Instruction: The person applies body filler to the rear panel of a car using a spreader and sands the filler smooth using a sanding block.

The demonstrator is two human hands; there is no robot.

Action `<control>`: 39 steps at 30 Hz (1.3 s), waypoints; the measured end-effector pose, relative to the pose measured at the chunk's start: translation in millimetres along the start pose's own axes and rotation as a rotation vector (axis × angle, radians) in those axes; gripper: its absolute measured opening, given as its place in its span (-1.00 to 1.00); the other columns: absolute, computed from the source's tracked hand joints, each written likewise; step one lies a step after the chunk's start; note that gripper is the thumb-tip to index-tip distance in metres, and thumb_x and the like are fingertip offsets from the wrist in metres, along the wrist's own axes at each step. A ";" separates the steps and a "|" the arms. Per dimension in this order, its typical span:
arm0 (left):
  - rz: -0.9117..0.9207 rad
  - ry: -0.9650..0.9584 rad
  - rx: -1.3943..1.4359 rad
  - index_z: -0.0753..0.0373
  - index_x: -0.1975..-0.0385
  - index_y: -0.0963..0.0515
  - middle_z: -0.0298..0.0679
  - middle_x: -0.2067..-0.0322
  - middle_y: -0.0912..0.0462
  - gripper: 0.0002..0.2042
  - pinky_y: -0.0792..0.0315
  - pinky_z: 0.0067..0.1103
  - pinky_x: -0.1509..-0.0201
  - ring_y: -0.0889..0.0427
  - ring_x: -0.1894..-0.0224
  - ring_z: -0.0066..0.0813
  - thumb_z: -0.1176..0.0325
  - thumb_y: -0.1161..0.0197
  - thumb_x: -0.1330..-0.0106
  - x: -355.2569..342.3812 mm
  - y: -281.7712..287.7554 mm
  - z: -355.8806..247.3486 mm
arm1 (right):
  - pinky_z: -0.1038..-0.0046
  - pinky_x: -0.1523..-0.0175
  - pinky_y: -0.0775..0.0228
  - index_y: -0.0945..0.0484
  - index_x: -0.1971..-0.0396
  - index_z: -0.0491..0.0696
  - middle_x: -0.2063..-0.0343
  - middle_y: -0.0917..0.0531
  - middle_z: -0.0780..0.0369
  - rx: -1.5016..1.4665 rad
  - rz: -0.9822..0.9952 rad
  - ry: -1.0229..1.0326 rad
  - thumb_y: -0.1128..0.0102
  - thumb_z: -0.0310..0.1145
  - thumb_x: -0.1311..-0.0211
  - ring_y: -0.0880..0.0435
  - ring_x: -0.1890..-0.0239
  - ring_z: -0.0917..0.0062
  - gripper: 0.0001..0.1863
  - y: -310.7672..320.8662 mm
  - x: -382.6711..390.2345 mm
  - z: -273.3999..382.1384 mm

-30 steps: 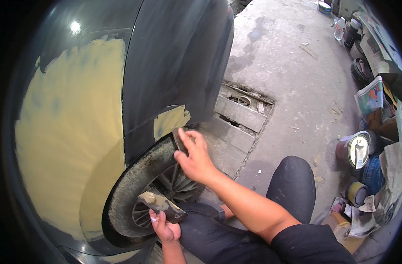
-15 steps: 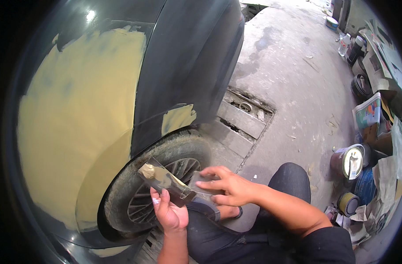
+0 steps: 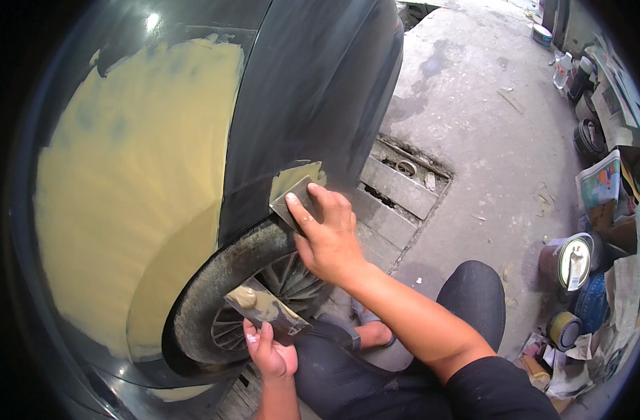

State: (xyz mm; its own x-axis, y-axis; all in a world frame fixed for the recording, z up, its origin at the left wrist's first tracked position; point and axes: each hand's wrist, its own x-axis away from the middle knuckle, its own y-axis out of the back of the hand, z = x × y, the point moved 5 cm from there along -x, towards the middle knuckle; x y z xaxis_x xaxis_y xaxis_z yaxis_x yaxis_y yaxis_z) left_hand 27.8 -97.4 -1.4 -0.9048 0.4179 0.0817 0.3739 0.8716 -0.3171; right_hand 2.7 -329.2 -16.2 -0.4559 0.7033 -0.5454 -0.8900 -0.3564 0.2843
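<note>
The spreader [image 3: 290, 203] is a thin, flat grey piece, tilted and overlapping the lower part of the patch [image 3: 302, 173]; I can't see from here whether its whole edge touches. That patch is small and yellowish tan, ragged at its right end, sitting on dark bodywork just above the wheel. Lower down, the board [image 3: 283, 322] slants across in front of the wheel, a dark, flat rectangle. A rounded tan lump of putty [image 3: 245, 297] sits at its upper-left end, with smears trailing toward its lower right.
</note>
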 end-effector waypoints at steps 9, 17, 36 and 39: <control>-0.059 0.043 -0.010 0.24 -0.16 -0.31 -0.21 -0.09 -0.46 -0.61 -0.26 -0.38 -0.28 -0.43 -0.14 -0.34 0.57 0.00 -0.31 3.4 20.3 13.0 | 0.16 -0.12 -0.19 -0.42 -0.17 0.15 -0.11 -0.33 0.15 -0.013 -0.052 0.033 -0.26 -0.49 0.16 -0.28 -0.12 0.15 -0.28 -28.0 16.8 -14.0; -0.026 0.039 -0.022 0.24 -0.16 -0.31 -0.21 -0.09 -0.46 -0.61 -0.26 -0.38 -0.28 -0.43 -0.13 -0.34 0.58 -0.01 -0.31 -1.8 17.2 12.5 | 0.14 -0.10 -0.21 -0.40 -0.18 0.13 -0.13 -0.31 0.12 0.028 0.001 -0.043 -0.27 -0.44 0.10 -0.27 -0.13 0.14 -0.30 -18.2 25.4 -32.3; -0.042 0.033 -0.003 0.23 -0.14 -0.32 -0.20 -0.08 -0.47 -0.61 -0.27 -0.37 -0.28 -0.44 -0.13 -0.34 0.59 0.01 -0.30 -2.7 25.2 16.5 | 0.13 -0.20 -0.18 -0.29 -0.26 0.04 -0.12 -0.25 0.05 -0.133 -0.004 -0.295 -0.25 -0.36 -0.04 -0.23 -0.15 0.10 -0.30 -2.0 -2.2 -23.1; -0.030 0.023 -0.012 0.24 -0.15 -0.31 -0.20 -0.09 -0.46 -0.61 -0.27 -0.37 -0.28 -0.44 -0.13 -0.33 0.60 0.02 -0.30 -2.8 26.9 16.6 | 0.13 -0.20 -0.19 -0.28 -0.26 0.02 -0.11 -0.26 0.04 -0.151 -0.030 -0.274 -0.26 -0.38 -0.03 -0.24 -0.13 0.07 -0.29 -6.1 -13.8 -11.9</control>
State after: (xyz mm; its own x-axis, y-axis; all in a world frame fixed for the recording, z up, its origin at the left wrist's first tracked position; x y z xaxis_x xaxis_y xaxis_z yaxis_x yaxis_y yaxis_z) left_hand 36.9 -79.4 -25.9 -0.9107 0.3972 0.1131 0.3491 0.8867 -0.3031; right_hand 14.4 -344.1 -19.8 -0.4291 0.8473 -0.3130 -0.9032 -0.4059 0.1393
